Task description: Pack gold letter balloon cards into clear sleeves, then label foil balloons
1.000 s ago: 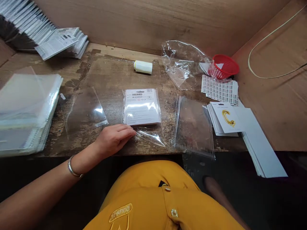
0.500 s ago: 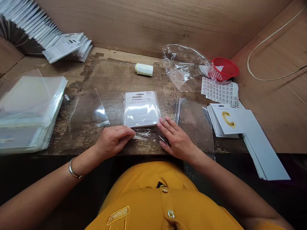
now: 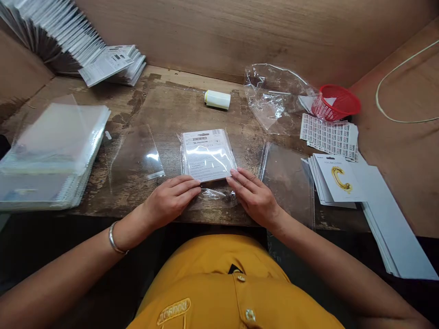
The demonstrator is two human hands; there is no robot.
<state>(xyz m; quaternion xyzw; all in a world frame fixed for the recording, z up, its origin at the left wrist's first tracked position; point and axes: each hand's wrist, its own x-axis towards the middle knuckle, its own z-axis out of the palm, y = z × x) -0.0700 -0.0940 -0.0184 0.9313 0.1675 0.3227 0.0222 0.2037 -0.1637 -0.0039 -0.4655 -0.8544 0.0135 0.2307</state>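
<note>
A stack of printed cards in clear plastic sleeves (image 3: 209, 157) lies in front of me, its back print facing up. My left hand (image 3: 173, 197) rests at the stack's near left corner, fingers stretched out and touching it, thumb hidden. My right hand (image 3: 254, 196) lies at the near right corner with extended fingertips on the edge. Between my hands, a loose clear plastic flap (image 3: 214, 193) sticks out below the stack's near edge.
On the left are a pile of clear sleeves (image 3: 61, 137) and packed cards (image 3: 106, 64). Behind the stack lies a white roll (image 3: 217, 99). To the right are a crumpled bag (image 3: 274, 103), red basket (image 3: 338, 103), sticker sheets (image 3: 329, 137) and balloon cards (image 3: 338, 183).
My left hand's fingers have gone from a pinch at the plastic flap to lying stretched at the stack's corner. My right hand stays at its corner. The whole view has shifted.
</note>
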